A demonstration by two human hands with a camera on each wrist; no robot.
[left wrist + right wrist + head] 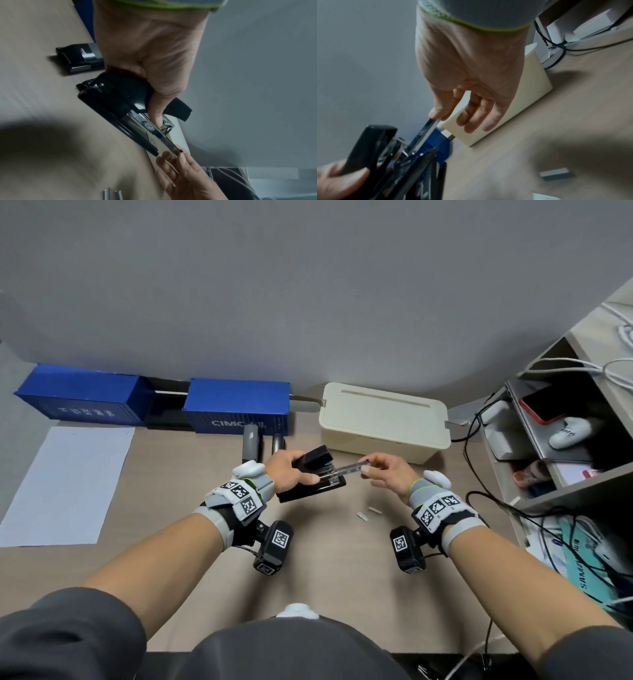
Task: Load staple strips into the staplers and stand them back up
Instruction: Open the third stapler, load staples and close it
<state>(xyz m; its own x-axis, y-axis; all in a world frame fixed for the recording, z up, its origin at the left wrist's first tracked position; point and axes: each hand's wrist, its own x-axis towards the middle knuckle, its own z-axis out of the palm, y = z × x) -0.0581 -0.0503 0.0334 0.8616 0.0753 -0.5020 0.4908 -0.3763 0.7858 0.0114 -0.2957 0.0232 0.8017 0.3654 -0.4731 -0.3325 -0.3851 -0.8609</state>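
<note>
A black stapler (317, 458) with its top swung open is held just above the desk, gripped at the rear by my left hand (296, 470), thumb lying along its side. A long shiny metal rail (346, 469) sticks out of its front towards the right. My right hand (368, 467) pinches the rail's far end between thumb and forefinger, the other fingers spread loosely. The left wrist view shows my left thumb pressed onto the stapler (116, 97) beside the rail (164, 139). Two short staple strips (368, 513) lie on the desk below my right hand.
Two more dark staplers (251, 443) stand upright behind my left hand, in front of two blue container-shaped boxes (239, 405). A cream box (383, 416) sits at the back right, white paper (65, 484) at the left. Shelves with cables (565, 440) crowd the right.
</note>
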